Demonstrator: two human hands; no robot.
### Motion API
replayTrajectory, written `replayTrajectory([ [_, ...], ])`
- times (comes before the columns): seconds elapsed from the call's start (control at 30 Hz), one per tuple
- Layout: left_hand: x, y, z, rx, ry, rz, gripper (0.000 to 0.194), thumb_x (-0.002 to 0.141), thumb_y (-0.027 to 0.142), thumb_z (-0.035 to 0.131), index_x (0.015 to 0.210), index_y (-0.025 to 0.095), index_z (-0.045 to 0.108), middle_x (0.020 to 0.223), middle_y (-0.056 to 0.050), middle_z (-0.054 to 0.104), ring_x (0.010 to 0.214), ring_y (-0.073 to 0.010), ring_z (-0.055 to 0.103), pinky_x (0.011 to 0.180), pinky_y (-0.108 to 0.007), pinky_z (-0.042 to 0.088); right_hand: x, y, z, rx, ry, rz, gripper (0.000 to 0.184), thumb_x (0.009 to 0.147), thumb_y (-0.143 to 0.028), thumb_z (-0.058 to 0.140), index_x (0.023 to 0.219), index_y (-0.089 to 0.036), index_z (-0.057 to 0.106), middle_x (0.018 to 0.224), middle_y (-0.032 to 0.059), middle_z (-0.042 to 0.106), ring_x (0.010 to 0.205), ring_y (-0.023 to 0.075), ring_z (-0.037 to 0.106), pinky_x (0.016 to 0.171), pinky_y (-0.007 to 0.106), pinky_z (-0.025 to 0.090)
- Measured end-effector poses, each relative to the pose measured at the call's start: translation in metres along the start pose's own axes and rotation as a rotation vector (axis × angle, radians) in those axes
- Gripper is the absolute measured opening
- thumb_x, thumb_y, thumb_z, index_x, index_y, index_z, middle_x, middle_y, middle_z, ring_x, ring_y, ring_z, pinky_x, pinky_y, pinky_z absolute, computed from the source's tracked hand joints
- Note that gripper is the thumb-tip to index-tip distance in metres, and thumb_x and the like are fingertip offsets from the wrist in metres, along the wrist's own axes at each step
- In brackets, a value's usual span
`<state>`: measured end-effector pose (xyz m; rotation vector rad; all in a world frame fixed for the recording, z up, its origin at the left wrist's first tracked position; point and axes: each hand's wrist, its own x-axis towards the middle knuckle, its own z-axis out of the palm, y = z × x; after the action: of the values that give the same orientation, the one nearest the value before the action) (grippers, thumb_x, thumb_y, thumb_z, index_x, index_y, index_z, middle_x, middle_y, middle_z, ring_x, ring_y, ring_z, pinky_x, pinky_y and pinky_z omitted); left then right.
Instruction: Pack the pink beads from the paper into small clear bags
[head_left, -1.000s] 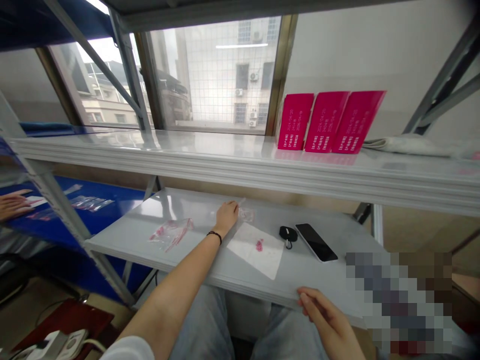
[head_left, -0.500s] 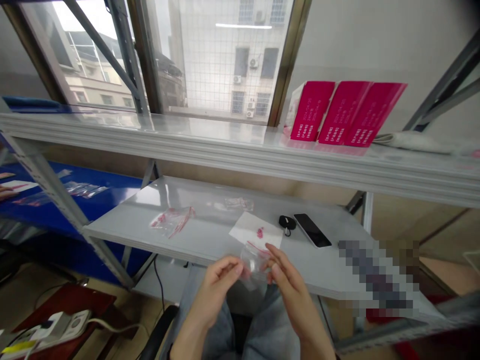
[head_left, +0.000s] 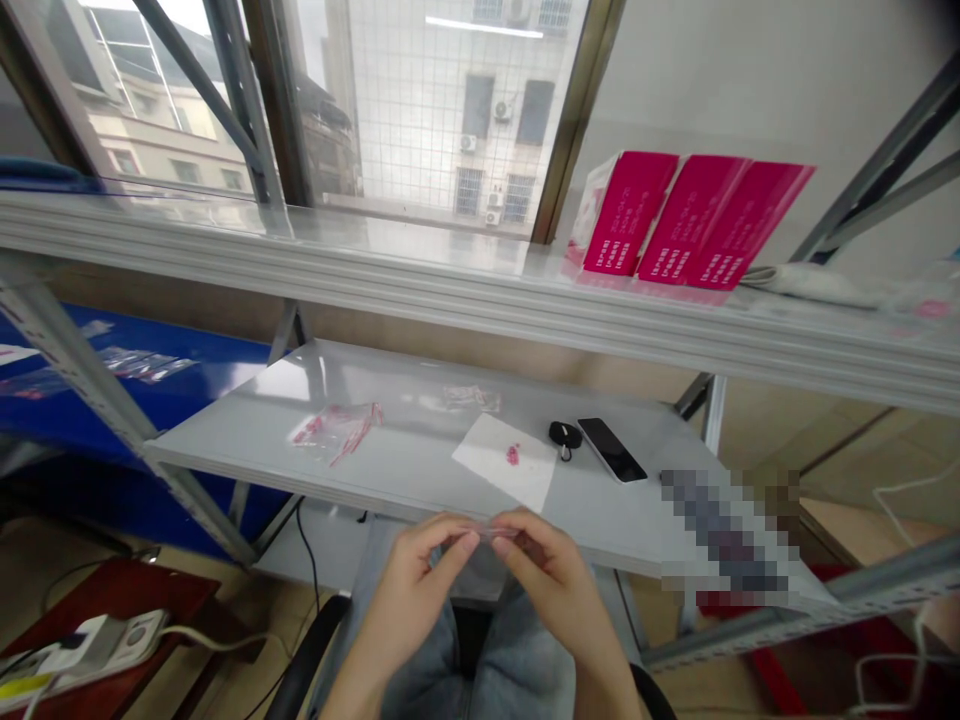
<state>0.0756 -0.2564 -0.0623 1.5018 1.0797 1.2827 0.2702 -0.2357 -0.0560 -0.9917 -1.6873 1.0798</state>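
Just over the front edge of the grey table, my left hand (head_left: 427, 570) and my right hand (head_left: 541, 565) meet fingertip to fingertip. Both pinch the top of a small clear zip bag (head_left: 485, 531), and most of the bag is hidden by the fingers. Beyond them lies a white sheet of paper (head_left: 480, 455) bearing a small cluster of pink-red pieces (head_left: 513, 455). Further left on the table rests a pile of clear zip bags (head_left: 337, 432) with red strips. A smaller group of clear bags (head_left: 472, 399) sits toward the back.
A black phone (head_left: 611, 450) and a small black case (head_left: 565, 436) lie right of the paper. Pink boxes (head_left: 697, 220) stand on the raised shelf (head_left: 420, 275). A blue table (head_left: 225, 375) is at left. Below it, a power strip (head_left: 112, 645) sits on a reddish-brown surface.
My right hand has moved in toward my left, and its spread fingers have closed on the bag's top edge. The bag, earlier showing flat between the hands, is now mostly covered.
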Motion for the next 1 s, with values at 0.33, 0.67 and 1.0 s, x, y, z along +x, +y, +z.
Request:
replayTrajectory([
  [0.33,-0.003,-0.003,0.002,0.204,0.198,0.264,0.01,0.094,0.02,0.065,0.088,0.022,0.073,0.089,0.0,0.075,0.086,-0.0151,0.069,0.08,-0.025,0.051,-0.009,-0.021,0.006,-0.296,0.123,-0.297,0.027,0.099,-0.017,0.054,0.119,-0.03,0.067,0.107,0.0054,0.051,0.095,0.0186,0.056,0.08,0.029,0.048],
  [0.67,-0.005,-0.003,0.003,0.396,0.198,0.418,0.011,0.094,0.012,0.063,0.089,0.02,0.069,0.087,-0.001,0.072,0.083,-0.015,0.067,0.077,-0.026,0.05,-0.007,-0.024,0.013,-0.437,0.069,-0.325,0.014,0.099,-0.018,0.055,0.105,-0.024,0.067,0.093,0.0043,0.057,0.089,0.0196,0.056,0.078,0.031,0.046],
  [1.0,-0.004,-0.01,0.001,0.497,0.128,0.523,0.014,0.094,0.009,0.061,0.094,0.02,0.069,0.086,-0.003,0.072,0.082,-0.017,0.063,0.077,-0.03,0.049,-0.008,-0.018,0.016,-0.417,-0.057,-0.119,0.015,0.101,-0.025,0.055,0.107,-0.027,0.069,0.076,-0.0028,0.069,0.065,0.0147,0.063,0.064,0.025,0.043],
])
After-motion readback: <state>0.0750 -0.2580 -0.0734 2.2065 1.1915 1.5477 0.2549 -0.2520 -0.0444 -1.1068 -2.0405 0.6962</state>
